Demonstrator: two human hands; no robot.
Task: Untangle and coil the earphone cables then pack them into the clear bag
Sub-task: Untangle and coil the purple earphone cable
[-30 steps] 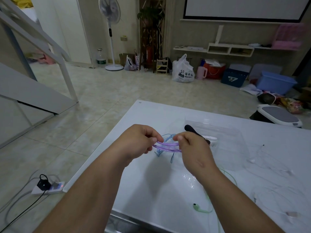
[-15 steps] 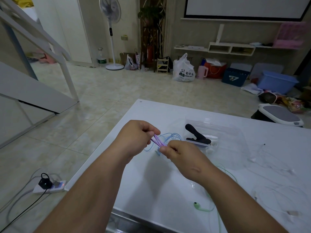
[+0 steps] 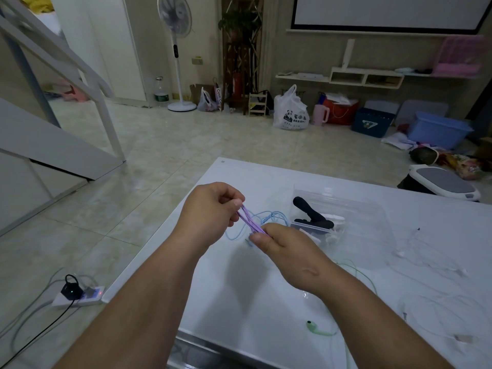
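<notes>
Above the white table (image 3: 239, 302) I hold a coiled purple earphone cable (image 3: 250, 221) between both hands. My left hand (image 3: 210, 211) pinches its upper end and my right hand (image 3: 285, 251) pinches its lower end, so the loops slant down to the right. A blue earphone cable (image 3: 269, 218) lies loose on the table just behind my hands. The clear bag (image 3: 343, 222) lies to the right, with a black clip (image 3: 311, 215) and white earphones at its mouth. A green earphone (image 3: 316, 330) lies near the front edge.
White earphone cables (image 3: 436, 296) sprawl over the right part of the table. On the floor to the left sits a power strip (image 3: 80, 295) with a black plug. A standing fan (image 3: 177, 51), bags and bins line the far wall.
The purple coil was stretched level between my hands. My right hand has dropped and moved toward me, so the coil now slants downward. My left hand has barely moved.
</notes>
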